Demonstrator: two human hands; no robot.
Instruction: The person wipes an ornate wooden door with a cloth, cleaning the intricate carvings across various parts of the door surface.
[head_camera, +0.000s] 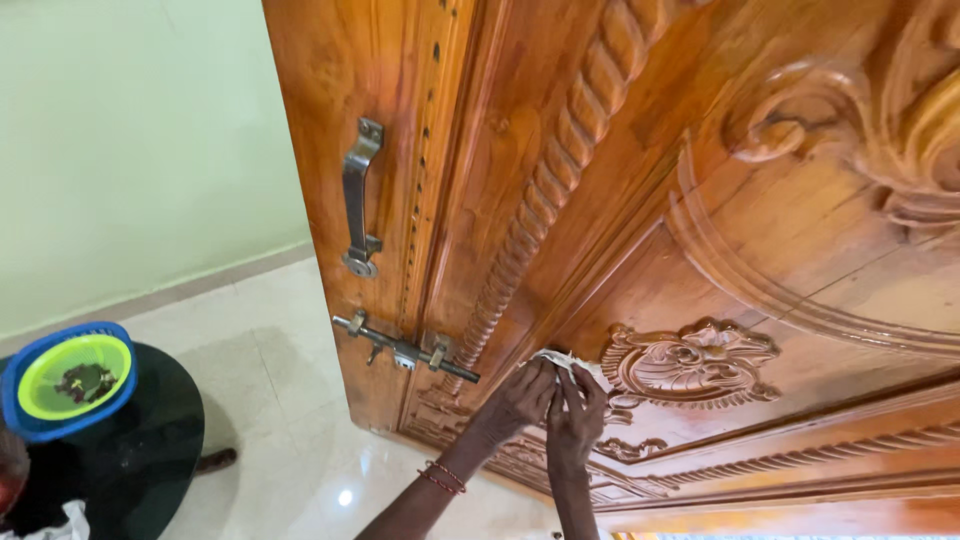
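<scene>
A carved wooden door (640, 200) fills the view. Low on it, just left of a carved floral motif (690, 362), the left hand (520, 398) and right hand (575, 415) pinch a white cloth (565, 360) against the wood, fingers closed on it.

metal pull handle (360, 198) | sliding bolt latch (405, 352) | blue-and-green basin (68, 380) | dark round table (150, 450) | pale floor (280, 400)

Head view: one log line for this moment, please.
left hand: on white cloth | right hand: on cloth | surface: carved wooden door
</scene>
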